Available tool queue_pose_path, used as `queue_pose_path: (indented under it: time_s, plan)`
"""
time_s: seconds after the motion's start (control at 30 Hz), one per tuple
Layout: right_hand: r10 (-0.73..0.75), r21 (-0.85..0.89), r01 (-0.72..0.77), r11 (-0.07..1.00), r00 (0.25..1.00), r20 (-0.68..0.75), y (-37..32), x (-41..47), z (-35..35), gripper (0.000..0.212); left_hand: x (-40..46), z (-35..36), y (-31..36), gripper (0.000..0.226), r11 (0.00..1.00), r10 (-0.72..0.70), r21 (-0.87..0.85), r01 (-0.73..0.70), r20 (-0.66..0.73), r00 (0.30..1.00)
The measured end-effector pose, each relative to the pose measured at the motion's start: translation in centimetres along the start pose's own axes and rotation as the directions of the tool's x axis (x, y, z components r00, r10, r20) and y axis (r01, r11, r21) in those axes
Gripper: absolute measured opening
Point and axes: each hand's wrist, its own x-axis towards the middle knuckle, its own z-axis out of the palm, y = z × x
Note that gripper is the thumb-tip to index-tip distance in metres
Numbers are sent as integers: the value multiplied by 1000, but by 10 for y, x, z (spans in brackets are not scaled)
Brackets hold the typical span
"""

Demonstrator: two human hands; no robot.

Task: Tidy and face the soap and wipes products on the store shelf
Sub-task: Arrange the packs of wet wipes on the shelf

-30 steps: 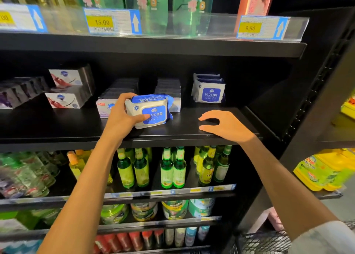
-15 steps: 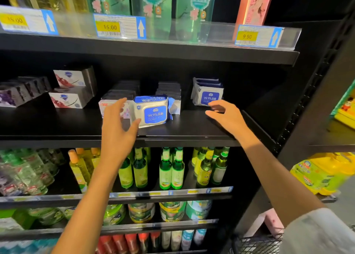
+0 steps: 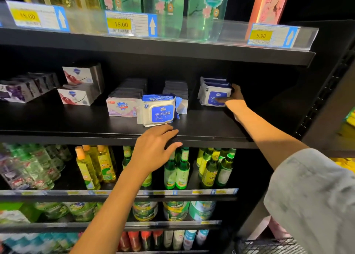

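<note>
Fingers [image 3: 221, 100] of the right hand [image 3: 233, 98] were wrapped around the front wipes pack [image 3: 212, 97] of a row standing far back on the black shelf [image 3: 76, 123], thumb behind. Left hand [image 3: 153, 150] was held relaxed, fingers straight, over the shelf edge, nothing gripped. Just beyond it, a second wipes pack [image 3: 158, 110] stood upright, label forward, against the soap boxes [image 3: 122, 107].

Black shelf [image 3: 76, 123]; soap boxes [image 3: 76, 88] stacked at left; pink soap box [image 3: 121, 107] mid-front; wipes pack [image 3: 157, 110] upright just beside it near front edge; wipes stack [image 3: 213, 92] upright further back, right.
</note>
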Motion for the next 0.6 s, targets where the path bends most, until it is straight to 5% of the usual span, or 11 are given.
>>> queue_pose_path:
  time_s: [0.17, 0.6]
  plan:
    - [-6, 4, 6, 1000, 1000, -25, 19, 16, 3, 102, 0, 3, 1, 42, 999, -45, 19, 45, -30, 999]
    - [-73, 150, 66, 986, 997, 38, 0, -44, -2, 57, 2, 3, 2, 42, 997, -77, -6, 77, -10, 997]
